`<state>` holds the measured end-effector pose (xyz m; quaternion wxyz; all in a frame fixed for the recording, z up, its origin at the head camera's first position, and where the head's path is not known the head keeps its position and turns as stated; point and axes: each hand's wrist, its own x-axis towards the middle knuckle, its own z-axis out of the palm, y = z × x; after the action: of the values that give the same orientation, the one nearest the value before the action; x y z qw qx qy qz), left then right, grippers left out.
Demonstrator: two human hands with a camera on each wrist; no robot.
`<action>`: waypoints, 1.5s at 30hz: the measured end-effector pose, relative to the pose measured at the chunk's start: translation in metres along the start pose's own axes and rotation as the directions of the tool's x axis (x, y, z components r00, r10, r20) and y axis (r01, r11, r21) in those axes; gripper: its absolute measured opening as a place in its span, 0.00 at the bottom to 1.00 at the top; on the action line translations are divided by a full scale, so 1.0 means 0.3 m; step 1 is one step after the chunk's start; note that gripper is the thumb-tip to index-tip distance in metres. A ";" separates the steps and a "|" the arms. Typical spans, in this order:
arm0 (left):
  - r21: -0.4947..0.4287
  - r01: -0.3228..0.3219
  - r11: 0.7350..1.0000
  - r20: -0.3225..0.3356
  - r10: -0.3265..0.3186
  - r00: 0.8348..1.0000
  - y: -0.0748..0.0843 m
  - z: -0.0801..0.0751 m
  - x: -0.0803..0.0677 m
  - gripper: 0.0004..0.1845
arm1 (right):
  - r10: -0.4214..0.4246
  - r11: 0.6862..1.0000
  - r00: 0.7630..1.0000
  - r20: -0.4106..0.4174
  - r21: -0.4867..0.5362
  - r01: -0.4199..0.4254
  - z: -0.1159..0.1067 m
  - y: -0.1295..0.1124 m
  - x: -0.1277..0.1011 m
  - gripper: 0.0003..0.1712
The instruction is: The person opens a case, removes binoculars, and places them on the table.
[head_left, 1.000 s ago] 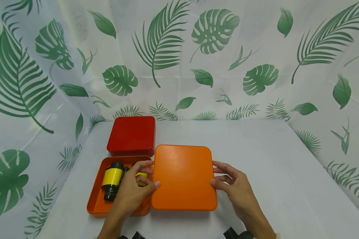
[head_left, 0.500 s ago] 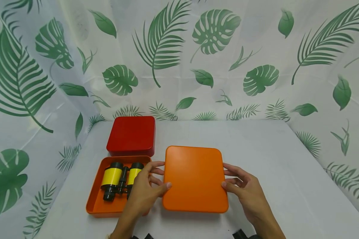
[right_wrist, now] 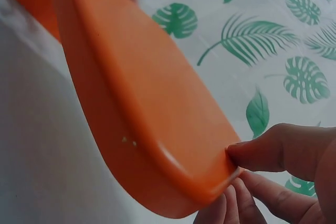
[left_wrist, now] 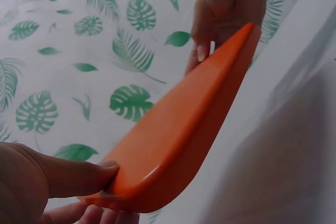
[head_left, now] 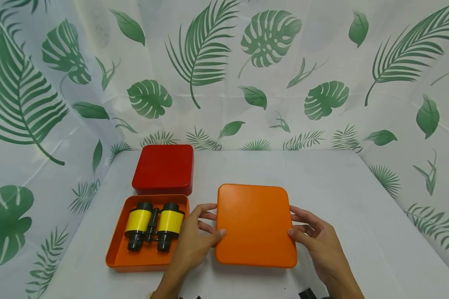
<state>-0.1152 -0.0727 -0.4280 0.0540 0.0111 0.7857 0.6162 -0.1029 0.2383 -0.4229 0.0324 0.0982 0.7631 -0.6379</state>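
Both hands hold a square orange box lid with rounded corners, smooth side up. My left hand pinches its left edge, thumb on top and fingers underneath, as the left wrist view of the lid shows. At the opposite edge my right hand grips the same way, seen closely in the right wrist view around the lid. The lid appears lifted off the table. Left of it stands an uncovered orange box, in which yellow and black binoculars lie.
A red box sits directly behind the orange one. The white tabletop stretches to the right. A white cloth with green leaf prints hangs at the back and sides.
Both hands have carried the lid to the right, away from the orange box. The binoculars, partly hidden behind the left hand before, now show fully.
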 end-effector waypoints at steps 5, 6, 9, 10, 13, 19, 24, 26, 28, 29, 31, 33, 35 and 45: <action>0.002 -0.002 1.000 -0.012 0.002 1.000 -0.020 0.034 0.001 0.34 | 0.041 0.998 0.999 -0.034 -0.054 -0.043 -0.012 0.009 0.003 0.39; 0.004 -0.002 1.000 -0.016 0.002 1.000 -0.024 0.041 0.001 0.34 | 0.049 0.996 0.998 -0.041 -0.066 -0.052 -0.013 0.011 0.004 0.38; 0.016 0.002 1.000 -0.033 -0.001 0.999 -0.039 0.059 0.005 0.33 | 0.061 0.992 0.997 -0.055 -0.105 -0.066 -0.014 0.022 0.008 0.37; 0.016 0.003 1.000 -0.038 -0.003 0.999 -0.043 0.065 0.005 0.33 | 0.062 0.991 0.996 -0.059 -0.114 -0.068 -0.015 0.026 0.010 0.37; 0.022 0.014 1.000 -0.053 -0.013 0.999 -0.058 0.082 0.008 0.33 | 0.064 0.987 0.996 -0.061 -0.140 -0.072 -0.015 0.040 0.017 0.36; 0.028 0.031 0.999 -0.058 -0.030 0.998 -0.089 0.107 0.016 0.34 | 0.097 0.982 0.994 -0.056 -0.156 -0.105 -0.012 0.074 0.035 0.37; 0.031 0.020 0.999 -0.060 -0.018 0.998 -0.112 0.114 0.025 0.33 | 0.118 0.976 0.991 -0.059 -0.175 -0.126 0.000 0.084 0.047 0.37; 0.034 0.020 0.999 -0.062 -0.018 0.998 -0.118 0.115 0.027 0.33 | 0.124 0.976 0.991 -0.055 -0.175 -0.131 0.005 0.090 0.052 0.37; 0.039 0.024 0.999 -0.068 -0.022 0.997 -0.124 0.115 0.029 0.33 | 0.128 0.975 0.991 -0.049 -0.176 -0.135 0.008 0.098 0.057 0.37; 0.043 0.027 0.999 -0.070 -0.024 0.997 -0.127 0.115 0.029 0.33 | 0.129 0.975 0.991 -0.044 -0.177 -0.135 0.010 0.102 0.060 0.37; 0.050 0.033 0.998 -0.074 -0.030 0.997 -0.132 0.115 0.030 0.33 | 0.136 0.973 0.990 -0.040 -0.184 -0.141 0.013 0.111 0.065 0.37; 0.066 0.037 0.997 -0.078 -0.032 0.996 -0.136 0.115 0.030 0.33 | 0.143 0.970 0.989 -0.038 -0.192 -0.147 0.016 0.119 0.068 0.37; 0.084 0.038 0.996 -0.081 -0.032 0.996 -0.140 0.115 0.030 0.33 | 0.138 0.969 0.990 -0.034 -0.200 -0.142 0.018 0.124 0.070 0.38; 0.132 0.067 0.989 -0.094 -0.054 0.994 -0.153 0.122 0.043 0.34 | 0.117 0.964 0.993 -0.035 -0.235 -0.122 0.032 0.129 0.074 0.37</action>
<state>-0.1223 -0.0472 -0.4821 0.0365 -0.0369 0.8272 0.5595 -0.1179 0.2377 -0.4659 0.0741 0.1462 0.8268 -0.5381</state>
